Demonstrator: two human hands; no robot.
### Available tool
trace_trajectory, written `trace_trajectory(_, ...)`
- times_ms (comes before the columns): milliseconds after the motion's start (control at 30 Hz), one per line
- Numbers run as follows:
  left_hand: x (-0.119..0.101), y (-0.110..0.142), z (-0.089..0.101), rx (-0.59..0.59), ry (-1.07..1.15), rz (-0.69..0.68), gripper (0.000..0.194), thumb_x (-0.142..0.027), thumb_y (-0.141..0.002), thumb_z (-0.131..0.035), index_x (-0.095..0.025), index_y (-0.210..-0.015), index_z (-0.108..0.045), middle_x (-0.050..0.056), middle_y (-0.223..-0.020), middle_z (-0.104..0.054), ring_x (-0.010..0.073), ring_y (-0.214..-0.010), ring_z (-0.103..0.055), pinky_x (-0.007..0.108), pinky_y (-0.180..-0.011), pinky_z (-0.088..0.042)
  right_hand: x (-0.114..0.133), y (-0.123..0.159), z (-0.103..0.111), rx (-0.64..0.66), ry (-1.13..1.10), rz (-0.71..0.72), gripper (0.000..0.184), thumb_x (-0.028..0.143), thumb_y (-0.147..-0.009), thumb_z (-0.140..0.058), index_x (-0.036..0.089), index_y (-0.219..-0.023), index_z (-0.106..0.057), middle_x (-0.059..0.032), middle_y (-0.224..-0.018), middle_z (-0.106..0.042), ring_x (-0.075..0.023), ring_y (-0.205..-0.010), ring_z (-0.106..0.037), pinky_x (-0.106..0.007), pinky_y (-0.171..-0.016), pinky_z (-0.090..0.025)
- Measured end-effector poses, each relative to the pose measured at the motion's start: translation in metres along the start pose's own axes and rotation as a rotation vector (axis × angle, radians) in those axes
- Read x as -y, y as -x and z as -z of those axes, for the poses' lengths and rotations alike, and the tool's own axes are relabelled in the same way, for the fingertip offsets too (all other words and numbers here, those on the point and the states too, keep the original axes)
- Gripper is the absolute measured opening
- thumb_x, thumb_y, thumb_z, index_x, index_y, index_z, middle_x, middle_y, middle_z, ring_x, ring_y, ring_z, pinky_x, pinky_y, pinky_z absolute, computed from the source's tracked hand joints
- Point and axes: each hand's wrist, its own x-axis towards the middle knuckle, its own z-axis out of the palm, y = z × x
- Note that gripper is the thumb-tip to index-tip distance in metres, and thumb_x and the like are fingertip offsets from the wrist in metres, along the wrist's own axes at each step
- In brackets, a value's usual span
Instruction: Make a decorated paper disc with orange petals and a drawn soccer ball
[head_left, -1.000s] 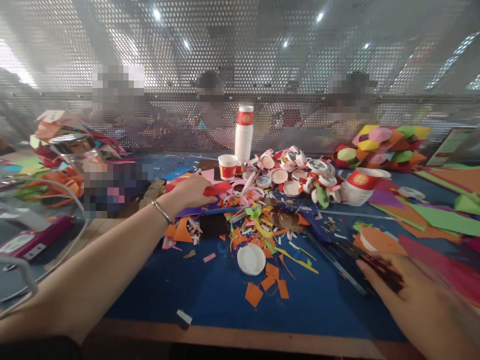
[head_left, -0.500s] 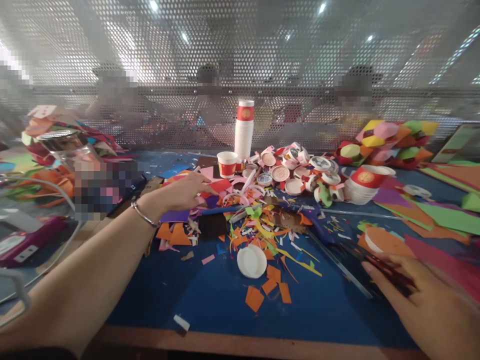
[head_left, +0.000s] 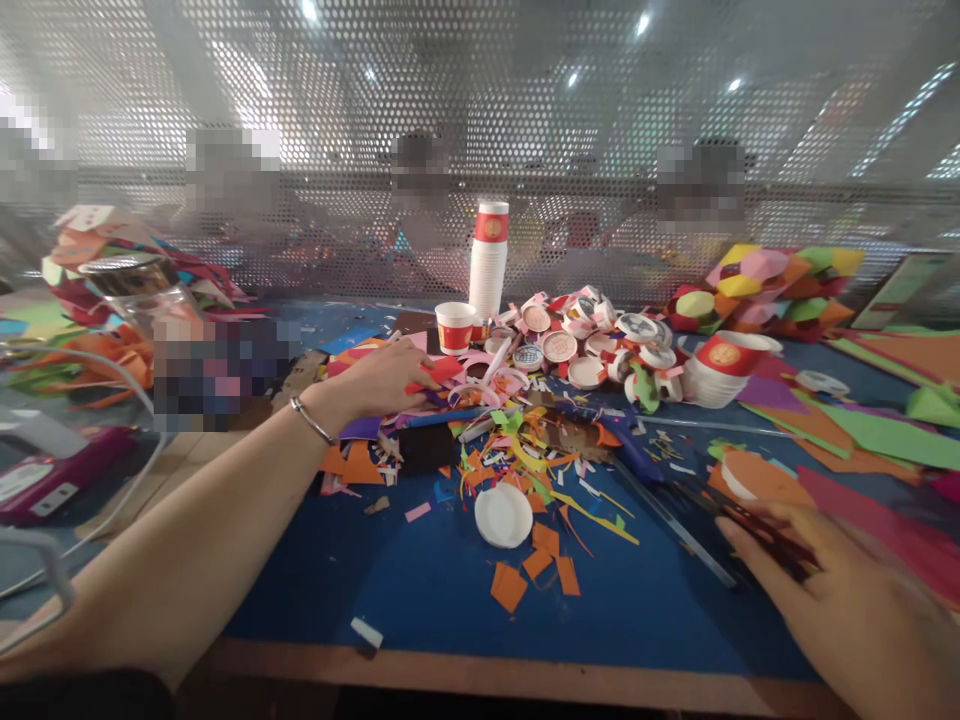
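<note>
1. As a left hand (head_left: 382, 378) lies just left of the frame's centre, its fingers bend down over the left part of a piece of red paper (head_left: 444, 369); whether they pinch it or merely touch it, the view does not tell.
2. Red paper shows to the right of those fingertips, just below a cup (head_left: 455, 330); its visible part runs roughly left to right, and how far it extends under the hand is hidden.
3. Low at right, a right hand (head_left: 847, 580) grasps scissors (head_left: 765, 532) by the handles, the blades slanting to the upper left, roughly in line with the paper.
4. Nearer to the red paper by far is the left hand; the scissors are well apart from it, with a glue gun (head_left: 639, 458) and scraps (head_left: 517, 455) between.
5. Just beside the blades, a clear stick (head_left: 697, 548) slants down to the right, while orange paper (head_left: 776, 482) lies just above the right hand.
6. Between the two hands, at lower centre, a white disc (head_left: 503, 516) sits on the blue bench (head_left: 375, 590), orange offcuts (head_left: 545, 539) at its side.
</note>
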Motion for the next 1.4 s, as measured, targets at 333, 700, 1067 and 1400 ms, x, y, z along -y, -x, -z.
trace_trajectory(333, -0.017, 0.006, 0.026, -0.556, 0.465, 0.266, 0.011, -0.031, -0.084, -0.073, -0.020, -0.082, -0.074, 0.005, -0.090, -0.074, 0.0245, -0.098, -0.065, 0.040, -0.097, -0.049, -0.011, -0.002, -0.011, -0.034, -0.108, -0.047, 0.047, 0.071, -0.081, -0.050, 0.029, -0.093, -0.068, -0.0115, -0.095, -0.080, -0.0393, -0.087, -0.077, -0.050, -0.078, -0.059)
trace_trajectory(700, -0.122, 0.039, 0.020, -0.361, 1.338, 0.489, 0.033, -0.035, -0.088, -0.075, -0.016, -0.114, -0.070, 0.013, -0.107, -0.077, 0.0188, -0.076, -0.074, 0.028, -0.057, -0.060, 0.006, -0.006, 0.009, 0.063, -0.260, -0.250, 0.055, 0.072, -0.073, -0.052, 0.029, -0.101, -0.072, -0.0121, -0.109, -0.081, -0.0421, -0.104, -0.076, -0.051, -0.084, -0.056)
trace_trajectory(1067, -0.157, 0.046, 0.002, -0.357, 1.778, 0.589, 0.006, -0.018, -0.089, -0.075, -0.016, -0.090, -0.069, 0.001, -0.075, -0.072, 0.0132, -0.062, -0.069, 0.028, -0.063, -0.066, 0.047, 0.013, 0.026, 0.084, -0.449, -0.025, 0.051, 0.068, -0.086, -0.067, 0.027, -0.115, -0.080, -0.0069, -0.105, -0.085, -0.0290, -0.092, -0.082, -0.029, -0.066, -0.064)
trace_trajectory(1400, -0.163, 0.046, -0.005, -0.218, 1.853, 0.557, 0.009, -0.013, -0.097, -0.062, -0.014, -0.097, -0.072, 0.005, -0.089, -0.076, 0.0131, -0.071, -0.071, 0.026, -0.068, -0.064, 0.127, 0.031, 0.028, 0.254, -0.852, -0.013, 0.038, 0.057, -0.093, -0.068, 0.025, -0.109, -0.081, -0.0010, -0.088, -0.084, -0.0189, -0.081, -0.080, -0.019, -0.070, -0.061)
